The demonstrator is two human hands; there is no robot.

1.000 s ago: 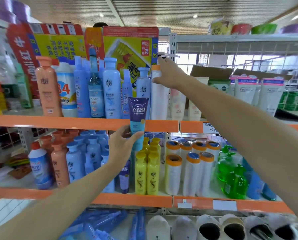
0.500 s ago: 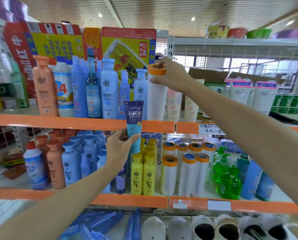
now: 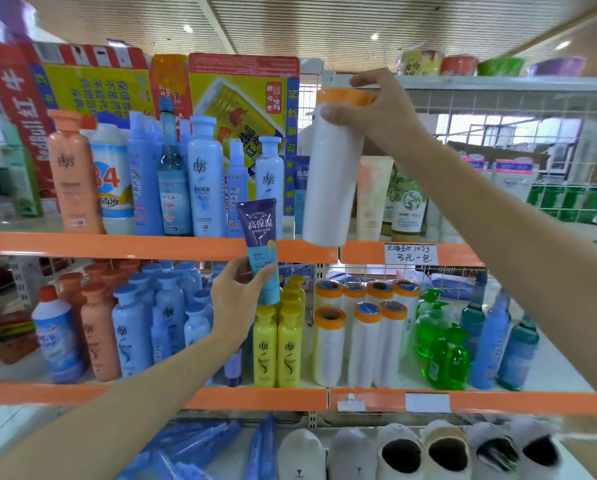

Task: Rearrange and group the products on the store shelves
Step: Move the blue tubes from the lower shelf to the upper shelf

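Note:
My right hand (image 3: 380, 109) grips the top of a tall white roll with an orange end (image 3: 331, 174), lifted and tilted in front of the upper shelf (image 3: 117, 245), its bottom over the orange shelf edge. A purple and teal tube (image 3: 260, 244) stands upright in my left hand (image 3: 236, 299), held by its lower end in front of the shelf edge. More white rolls with orange and blue ends (image 3: 359, 334) stand on the middle shelf (image 3: 255, 398).
Blue and peach bottles (image 3: 200, 181) fill the upper shelf's left half, with cream tubes (image 3: 373, 199) to the right. Yellow bottles (image 3: 278, 344), blue bottles (image 3: 141, 327) and green soap dispensers (image 3: 439, 344) stand on the middle shelf. White slippers (image 3: 394, 452) lie below.
My right hand has lifted the white roll off the upper shelf and pulled it forward and tilted. My left hand keeps the tube in about the same place.

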